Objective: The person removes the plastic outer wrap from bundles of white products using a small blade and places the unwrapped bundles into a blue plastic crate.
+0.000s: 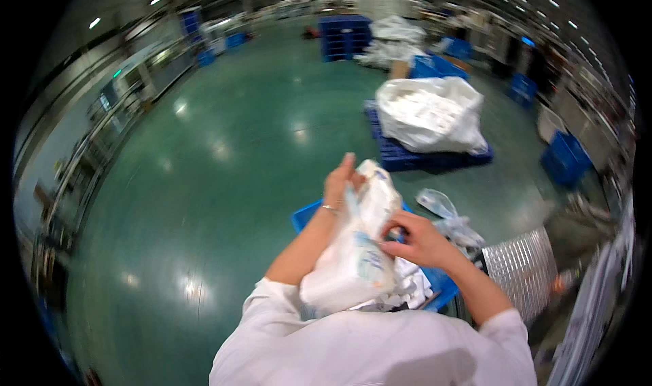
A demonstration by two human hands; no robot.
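Note:
A long, soft white plastic package (348,267) with blue printed patches lies slanted in front of my chest. My left hand (339,184) grips its upper left side, with the fingers partly behind the wrapping. On the other side, the bent thumb and fingers of my right hand (420,239) pinch the package's edge near its middle. Under it stands a blue crate (307,215), mostly covered by the package and my arms. Small white pieces (412,284) lie in the crate. Blur hides the package's exact contents.
Ahead to the right, a big white sack (435,138) full of white pieces sits on a blue pallet (424,160). Clear plastic bags (454,223) lie beside the crate. A ridged silvery surface (521,270) is at my right, and a blue bin (566,158) stands farther off.

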